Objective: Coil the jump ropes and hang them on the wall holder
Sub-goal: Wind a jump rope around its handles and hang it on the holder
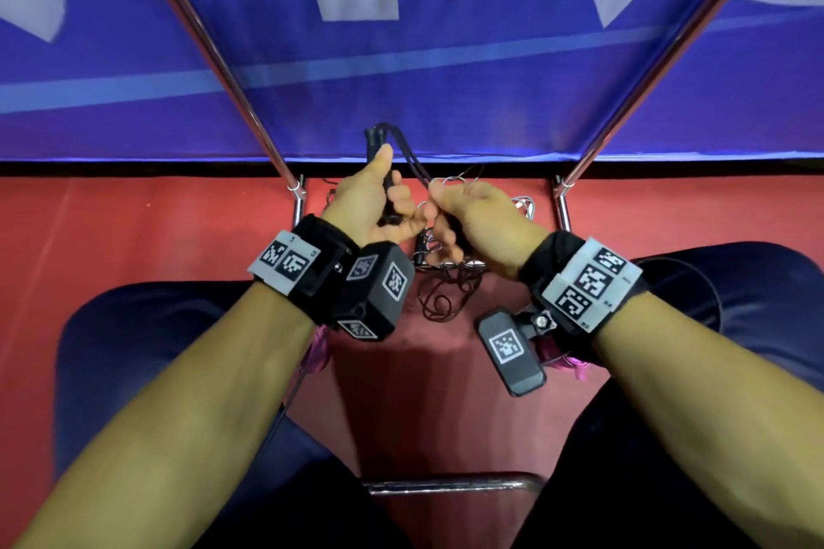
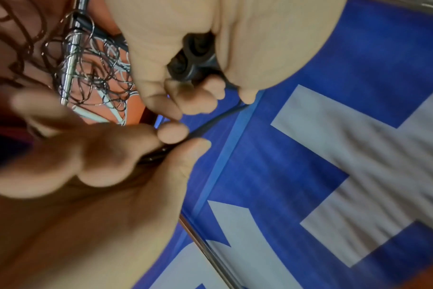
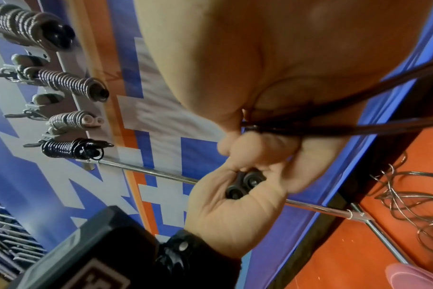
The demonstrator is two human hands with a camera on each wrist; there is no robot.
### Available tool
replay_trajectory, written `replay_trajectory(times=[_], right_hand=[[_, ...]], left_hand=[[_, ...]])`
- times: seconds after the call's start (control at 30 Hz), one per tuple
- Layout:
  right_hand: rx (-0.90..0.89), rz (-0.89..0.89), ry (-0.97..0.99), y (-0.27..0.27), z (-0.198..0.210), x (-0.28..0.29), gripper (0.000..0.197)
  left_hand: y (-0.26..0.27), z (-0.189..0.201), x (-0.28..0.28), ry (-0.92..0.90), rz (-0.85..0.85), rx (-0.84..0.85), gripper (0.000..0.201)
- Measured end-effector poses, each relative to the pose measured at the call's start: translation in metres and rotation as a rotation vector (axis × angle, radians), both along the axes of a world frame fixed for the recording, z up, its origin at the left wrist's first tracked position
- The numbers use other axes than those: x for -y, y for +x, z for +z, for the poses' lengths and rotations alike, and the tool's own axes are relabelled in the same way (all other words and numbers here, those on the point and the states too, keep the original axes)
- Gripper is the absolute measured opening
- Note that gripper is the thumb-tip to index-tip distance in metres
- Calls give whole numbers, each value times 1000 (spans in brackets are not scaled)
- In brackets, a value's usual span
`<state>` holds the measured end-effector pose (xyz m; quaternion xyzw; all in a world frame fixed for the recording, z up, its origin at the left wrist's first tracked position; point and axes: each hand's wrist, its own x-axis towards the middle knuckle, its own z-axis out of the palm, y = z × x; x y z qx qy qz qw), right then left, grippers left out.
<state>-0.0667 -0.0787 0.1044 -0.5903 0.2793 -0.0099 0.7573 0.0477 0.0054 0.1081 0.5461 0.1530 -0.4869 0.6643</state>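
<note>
Jump ropes (image 1: 439, 308) lie tangled on red floor (image 1: 133, 236) below blue banner (image 1: 490, 103).

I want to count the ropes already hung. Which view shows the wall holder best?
The right wrist view: the wall holder stands clear at left, with four coiled jump ropes on its pegs. The head and left wrist views show none of its pegs.

A blue banner (image 1: 490, 80) with pale grey shapes and a lighter blue stripe fills the upper view, with a black strip (image 1: 133, 169) along its bottom edge. Below lies a red floor (image 1: 133, 236). Two shiny metal poles slant down across the banner to the floor, one on the left (image 1: 215, 58) and one on the right (image 1: 670, 58). Knees in dark trousers (image 1: 133, 325) frame a short metal bar (image 1: 450, 485) near the bottom edge.
</note>
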Motion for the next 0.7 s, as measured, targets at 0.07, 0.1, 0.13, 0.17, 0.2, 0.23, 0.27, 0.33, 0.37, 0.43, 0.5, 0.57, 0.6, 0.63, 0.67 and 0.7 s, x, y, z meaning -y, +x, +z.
replay_trajectory(times=[0.07,0.1,0.13,0.17,0.2,0.23,0.27,0.33,0.37,0.43,0.5,0.57,0.6,0.63,0.67,0.7], right_hand=[[12,40,-40,-2,3,-3,41],[13,54,-65,-3,3,-3,41],[10,68,-89,-3,4,-3,41],[4,86,-112,-4,5,-3,41],[-2,105,-128,-6,5,-5,40],[-2,129,-139,-7,5,-7,40],[0,161,-159,-9,5,-11,41],[-3,236,-238,-12,5,-19,42],[-15,264,-290,-14,5,-22,43],[-28,292,-397,-16,7,-24,45],[-12,324,-475,-16,10,-26,45],[-5,358,-521,-16,9,-28,43],[-9,366,-559,-15,7,-29,43],[-12,369,-614,-15,5,-29,42],[-15,377,-686,-15,3,-29,41],[-14,403,-751,-15,2,-30,38]], left_hand=[[2,-1,1,-13,19,-3,42],[2,-1,1,-11,3,11,43],[0,-1,1,-5,-18,32,45],[-2,2,0,3,-39,61,45],[-4,4,0,14,-59,93,46],[-7,6,0,24,-88,120,49],[-9,7,0,23,-118,124,51],[-14,11,1,-28,-133,60,52],[-16,13,2,-52,-115,30,52],[-19,13,5,-47,-63,19,47],[-18,11,5,-18,-30,49,42],[-15,6,6,17,1,76,42],[-15,5,6,23,4,79,42],[-15,4,6,24,0,81,42],[-15,4,6,21,-1,85,42],[-13,3,6,14,5,87,42]])
